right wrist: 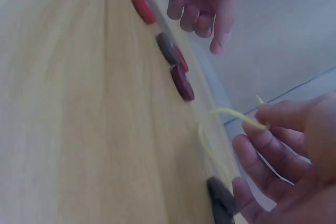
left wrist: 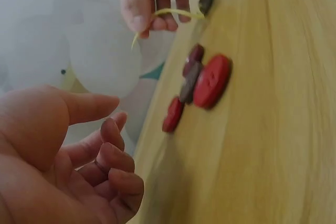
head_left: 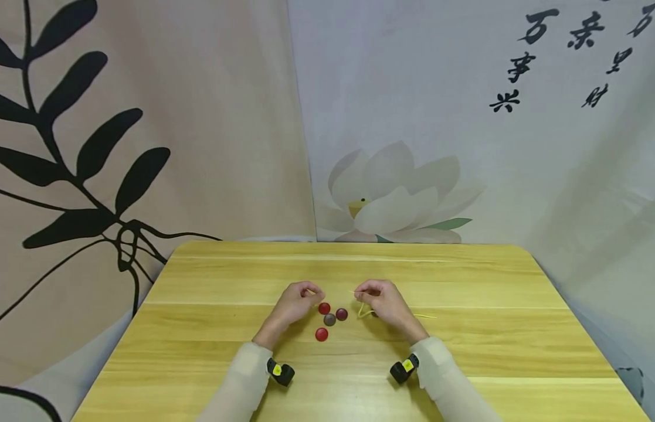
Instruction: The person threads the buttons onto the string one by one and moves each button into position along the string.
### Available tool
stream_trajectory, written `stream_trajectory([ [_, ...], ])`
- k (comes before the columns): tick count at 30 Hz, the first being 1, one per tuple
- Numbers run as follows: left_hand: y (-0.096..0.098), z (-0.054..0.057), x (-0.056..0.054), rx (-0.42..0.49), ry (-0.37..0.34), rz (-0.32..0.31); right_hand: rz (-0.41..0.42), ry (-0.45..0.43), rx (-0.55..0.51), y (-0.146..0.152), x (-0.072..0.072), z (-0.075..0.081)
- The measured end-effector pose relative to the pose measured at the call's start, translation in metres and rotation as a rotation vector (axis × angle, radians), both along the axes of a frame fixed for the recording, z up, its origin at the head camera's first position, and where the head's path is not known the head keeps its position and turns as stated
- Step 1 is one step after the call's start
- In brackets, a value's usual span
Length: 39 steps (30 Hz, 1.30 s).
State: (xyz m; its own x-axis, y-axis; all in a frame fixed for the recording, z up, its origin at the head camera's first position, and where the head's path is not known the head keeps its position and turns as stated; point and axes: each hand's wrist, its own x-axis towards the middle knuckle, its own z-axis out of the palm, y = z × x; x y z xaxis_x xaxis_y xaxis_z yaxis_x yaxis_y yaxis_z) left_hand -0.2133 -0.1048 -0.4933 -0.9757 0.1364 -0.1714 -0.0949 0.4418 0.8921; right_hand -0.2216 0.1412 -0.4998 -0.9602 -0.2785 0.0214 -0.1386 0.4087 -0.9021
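My right hand (head_left: 382, 299) pinches a yellow string (right wrist: 228, 111) between thumb and forefinger, with a short end sticking out past the fingertips. The string loops down toward dark buttons (right wrist: 221, 199) on the table below that hand; whether they are threaded on it, I cannot tell. Loosely bent, the fingers of my left hand (head_left: 301, 299) hold nothing. It hovers beside a small group of loose buttons: a bright red one (left wrist: 212, 81), another red one (left wrist: 172, 114), a grey-brown one (left wrist: 190, 83) and a dark maroon one (head_left: 341, 315).
The wooden table (head_left: 200, 375) extends to both sides of the hands. Behind it hangs a pale curtain (head_left: 227, 146) printed with leaves, a lotus and dark characters. A black wrist camera (head_left: 281, 373) is strapped at the left cuff, and another camera (head_left: 404, 369) at the right.
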Motion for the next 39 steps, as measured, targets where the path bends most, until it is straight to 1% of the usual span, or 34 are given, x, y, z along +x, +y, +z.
stream_trajectory([
  [4,-0.003,-0.005,-0.004,-0.027,0.006,-0.025,-0.001,-0.011,0.005,0.003,-0.004,-0.005],
  [6,-0.004,-0.007,-0.005,-0.023,-0.005,-0.042,0.001,-0.004,0.016,0.005,-0.007,-0.008],
  [9,-0.005,-0.009,-0.007,-0.004,-0.022,-0.065,0.001,-0.018,0.021,0.008,-0.011,-0.011],
  [12,-0.008,-0.011,-0.01,0.01,-0.038,-0.074,0.012,-0.043,0.012,0.009,-0.014,-0.013],
  [16,-0.008,-0.013,-0.012,0.003,-0.056,-0.096,0.015,-0.089,0.0,0.012,-0.017,-0.016],
  [18,-0.008,-0.013,-0.013,-0.01,-0.058,-0.114,0.009,-0.114,-0.005,0.013,-0.018,-0.016],
  [22,-0.008,-0.013,-0.012,-0.051,-0.042,-0.157,0.004,-0.163,-0.033,0.014,-0.019,-0.017],
  [25,-0.01,-0.013,-0.012,-0.073,-0.038,-0.171,0.014,-0.189,-0.054,0.014,-0.02,-0.018],
  [32,-0.014,-0.012,-0.012,-0.052,-0.048,-0.183,0.02,-0.225,-0.068,0.013,-0.022,-0.017],
  [39,-0.01,-0.015,-0.011,-0.054,-0.019,-0.205,0.014,-0.236,-0.078,0.016,-0.02,-0.017],
])
